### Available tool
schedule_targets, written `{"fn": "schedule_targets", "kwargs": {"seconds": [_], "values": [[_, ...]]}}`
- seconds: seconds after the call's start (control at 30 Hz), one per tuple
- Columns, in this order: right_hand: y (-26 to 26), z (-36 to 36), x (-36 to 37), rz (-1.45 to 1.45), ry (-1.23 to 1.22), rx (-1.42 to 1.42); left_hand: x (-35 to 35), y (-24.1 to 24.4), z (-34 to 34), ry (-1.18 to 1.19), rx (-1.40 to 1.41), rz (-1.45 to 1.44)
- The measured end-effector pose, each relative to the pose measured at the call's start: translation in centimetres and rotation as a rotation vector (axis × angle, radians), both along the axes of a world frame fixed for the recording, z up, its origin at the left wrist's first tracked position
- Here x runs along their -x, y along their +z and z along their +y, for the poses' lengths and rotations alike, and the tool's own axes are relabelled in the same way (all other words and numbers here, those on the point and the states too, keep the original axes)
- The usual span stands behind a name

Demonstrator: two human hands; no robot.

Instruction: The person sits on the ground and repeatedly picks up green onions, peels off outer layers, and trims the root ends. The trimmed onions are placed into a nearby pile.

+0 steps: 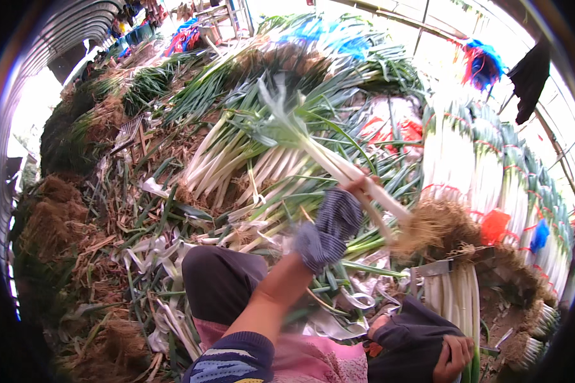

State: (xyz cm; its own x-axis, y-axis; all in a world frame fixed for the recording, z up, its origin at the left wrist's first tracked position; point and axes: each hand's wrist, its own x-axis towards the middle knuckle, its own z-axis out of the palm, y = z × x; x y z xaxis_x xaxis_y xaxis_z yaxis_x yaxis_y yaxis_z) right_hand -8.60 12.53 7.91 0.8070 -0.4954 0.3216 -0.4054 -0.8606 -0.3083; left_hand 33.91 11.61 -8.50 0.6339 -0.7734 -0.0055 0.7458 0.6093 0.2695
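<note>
My left hand, with striped cloth around the wrist and palm and bare fingertips, is closed around a few long white-stemmed leeks or Welsh onions. Their leaves point up and away to the left, and their blurred roots hang at the right. At the lower right, my right hand lies by my dark-trousered knee, fingers bent, close to white stalks standing in a metal frame. Whether it grips anything is unclear. Loose stalks lie in a heap beyond my knees.
Tied bundles of stalks stand in a row at the right. Peeled skins and leaves litter the ground around my legs. Piled stalks rise at the back. A blue and red tie bunch and a dark cloth hang upper right.
</note>
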Motion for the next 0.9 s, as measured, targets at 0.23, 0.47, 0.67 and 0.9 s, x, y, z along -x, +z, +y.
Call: {"fn": "schedule_targets", "kwargs": {"seconds": [0.23,0.47,0.67,0.9], "values": [[-1.7,-1.2,-10.0,-0.279,-0.141,-0.788,17.3,17.9,-0.9,-0.081,0.52,0.301],[1.3,1.1,-19.7,-1.12,0.07,-0.962,30.8,29.2,2.5,-0.405,0.737,0.578],[2.8,2.1,-19.3,-1.176,-0.032,-0.658,32.0,30.5,6.0,-0.568,0.587,0.334],[11.8,-3.6,-9.7,-1.296,0.14,-0.618,13.2,19.1,8.0,-0.031,0.151,-1.144]]}}
